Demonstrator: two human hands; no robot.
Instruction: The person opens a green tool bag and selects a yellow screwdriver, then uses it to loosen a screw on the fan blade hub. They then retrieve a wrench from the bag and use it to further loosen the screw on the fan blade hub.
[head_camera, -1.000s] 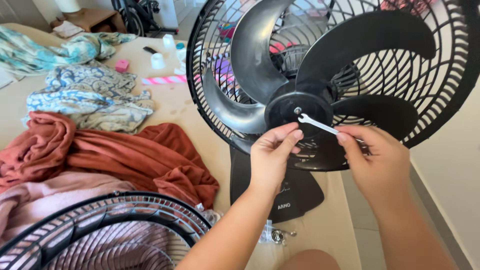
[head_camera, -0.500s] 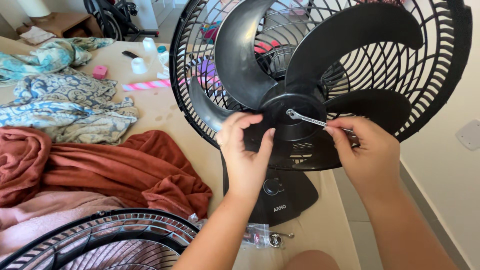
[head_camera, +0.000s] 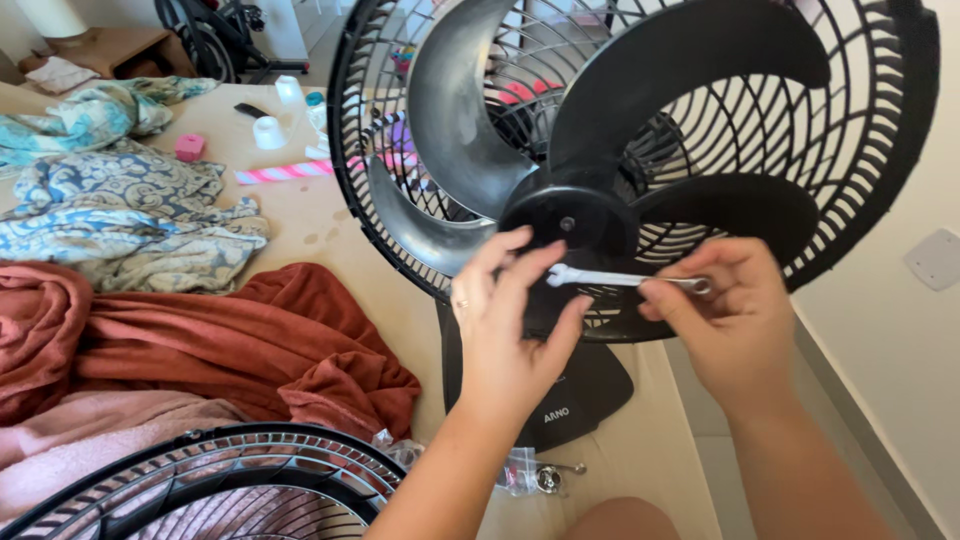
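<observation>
Head view: a small silver wrench (head_camera: 622, 280) is held level in front of the black hub (head_camera: 568, 222) of a table fan (head_camera: 640, 150) whose front guard has been taken off and is seen lying at the lower left (head_camera: 215, 480). The right hand (head_camera: 735, 320) is closed on the ring end of the wrench, pinched between thumb and fingers, while the left hand (head_camera: 510, 320) is raised beside the open-jawed end, its fingers spread and curled loosely, thumb tip just under the tool; whether that hand actually touches the wrench cannot be told. The dark blades (head_camera: 470, 110) are seen fanned around the hub, with the rear cage (head_camera: 860, 130) behind them and the fan's base (head_camera: 575, 395) below the hands. A bolt head is visible at the hub's centre, just above the wrench. For the work in hand to go well, it is judged that the blades should be steadied by the free hand and the wrench seated squarely on the fastener before any turn is made, so that slipping is avoided. Small metal parts in a clear bag (head_camera: 520, 472) are left on the beige surface (head_camera: 320, 230) near the base, and a rust-coloured cloth (head_camera: 180, 340) and patterned fabrics (head_camera: 130, 210) are spread to the left.
</observation>
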